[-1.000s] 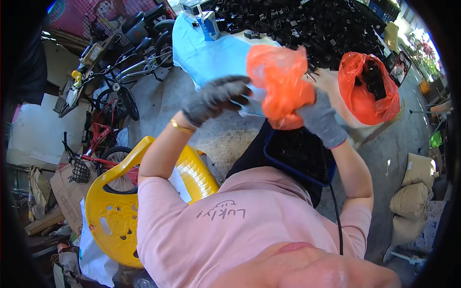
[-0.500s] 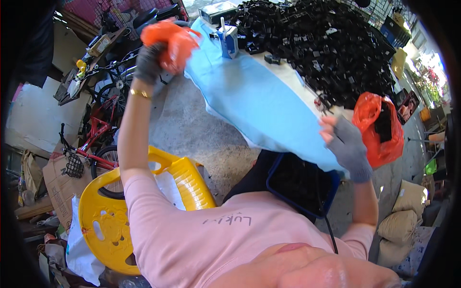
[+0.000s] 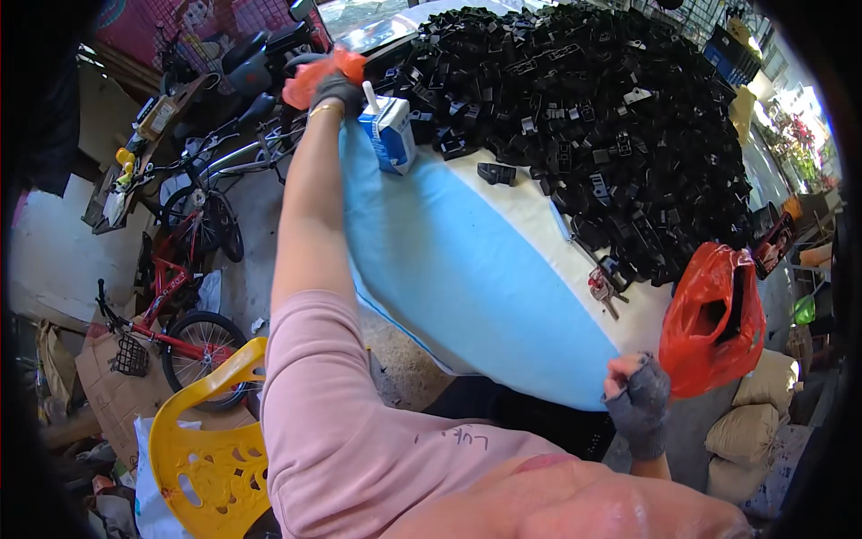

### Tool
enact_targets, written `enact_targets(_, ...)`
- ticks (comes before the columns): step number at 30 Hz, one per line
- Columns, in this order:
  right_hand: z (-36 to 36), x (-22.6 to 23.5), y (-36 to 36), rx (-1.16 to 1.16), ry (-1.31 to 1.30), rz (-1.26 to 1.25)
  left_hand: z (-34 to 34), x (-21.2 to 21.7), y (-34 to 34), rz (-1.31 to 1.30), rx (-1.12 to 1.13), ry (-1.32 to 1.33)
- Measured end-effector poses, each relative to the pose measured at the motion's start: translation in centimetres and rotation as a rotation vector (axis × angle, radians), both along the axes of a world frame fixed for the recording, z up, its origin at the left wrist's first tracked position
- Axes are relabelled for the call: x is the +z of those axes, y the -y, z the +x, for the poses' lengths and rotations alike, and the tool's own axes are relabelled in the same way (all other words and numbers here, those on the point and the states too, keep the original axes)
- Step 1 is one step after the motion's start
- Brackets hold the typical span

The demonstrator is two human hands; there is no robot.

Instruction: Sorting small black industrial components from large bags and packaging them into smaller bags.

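Orange plastic bag (image 3: 316, 76) sits crumpled at eleven o'clock of the head view, mostly hidden behind the left hand (image 3: 336, 92), whose gloved fingers are clamped on it past the far edge of the blue-covered table (image 3: 467, 269). That arm stretches straight out, a gold bangle (image 3: 325, 110) at the wrist. Just right of it stands a small drink carton (image 3: 388, 133). The right hand (image 3: 636, 397), gloved with fingertips bare, is curled into a fist at five o'clock; what it grips cannot be made out. A second orange bag (image 3: 714, 319) hangs at four o'clock, and black plastic parts (image 3: 593, 117) are heaped at one o'clock
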State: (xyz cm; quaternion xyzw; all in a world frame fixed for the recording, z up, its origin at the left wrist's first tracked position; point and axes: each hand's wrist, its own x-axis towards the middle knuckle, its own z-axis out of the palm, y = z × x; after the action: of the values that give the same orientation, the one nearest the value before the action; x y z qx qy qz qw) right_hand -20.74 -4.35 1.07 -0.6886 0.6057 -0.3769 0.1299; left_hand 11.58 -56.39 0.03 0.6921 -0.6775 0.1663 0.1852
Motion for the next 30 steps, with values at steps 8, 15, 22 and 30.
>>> enact_targets(8,-0.7,0.2,-0.1,-0.013,0.008,0.119,0.9,7.4,3.5,0.578,-0.100,-0.163)
enact_targets(15,-0.8,0.0,0.1,-0.004,-0.024,0.113,-2.8,2.3,4.7,-0.016,-0.256,0.031)
enact_targets(22,-0.7,-0.2,-0.2,-0.063,-0.027,0.142,-3.4,2.3,7.4,0.328,-0.012,0.114)
enact_targets(30,-0.4,-0.5,-0.3,-0.071,-0.091,0.156,-2.8,2.5,9.8,-0.041,0.019,-0.257)
